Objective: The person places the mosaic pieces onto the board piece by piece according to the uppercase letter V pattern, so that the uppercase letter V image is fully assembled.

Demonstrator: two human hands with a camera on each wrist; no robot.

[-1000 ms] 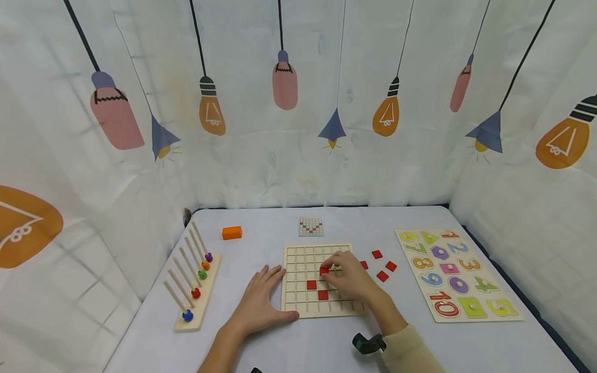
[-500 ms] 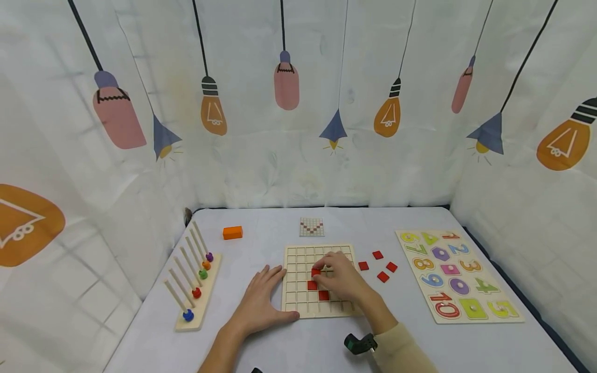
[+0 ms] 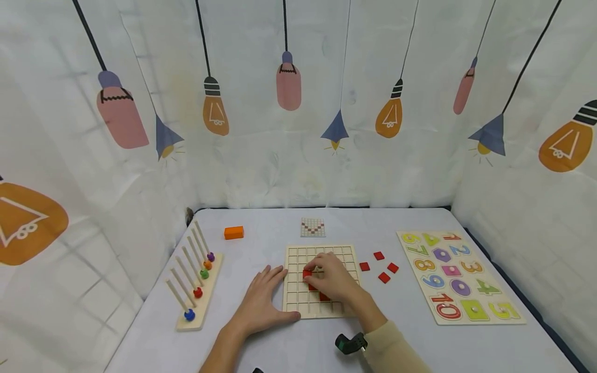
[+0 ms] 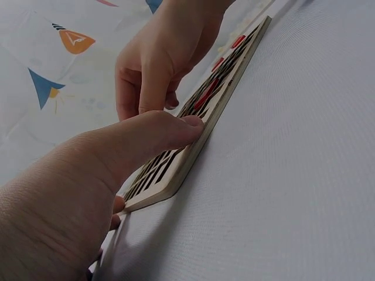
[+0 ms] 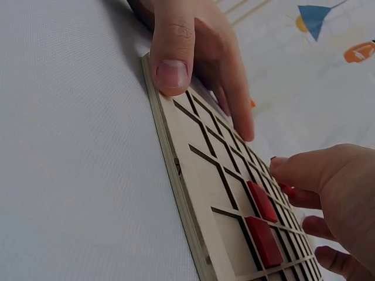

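A square wooden grid board (image 3: 298,303) lies on the white table. My left hand (image 3: 265,301) rests at its left side, fingers along the left edge and thumb (image 4: 186,130) on the front left corner. My right hand (image 3: 335,277) pinches a red square tile (image 3: 307,273) between thumb and fingertips, over the left-middle cells of the board. Two red tiles (image 5: 262,201) sit in cells diagonal to each other, partly covered by the right hand in the head view. In the right wrist view the pinched tile is mostly hidden by the fingers.
Several loose red tiles (image 3: 384,277) lie right of the board. Behind it is a small pattern card (image 3: 312,227). A peg stand (image 3: 205,295) with coloured beads and an orange block (image 3: 233,232) are at left; a number puzzle board (image 3: 462,280) lies at right.
My right hand has moved left across the board with the pinched red tile, now partly covering the two placed tiles. The left hand stays at the board's left side.
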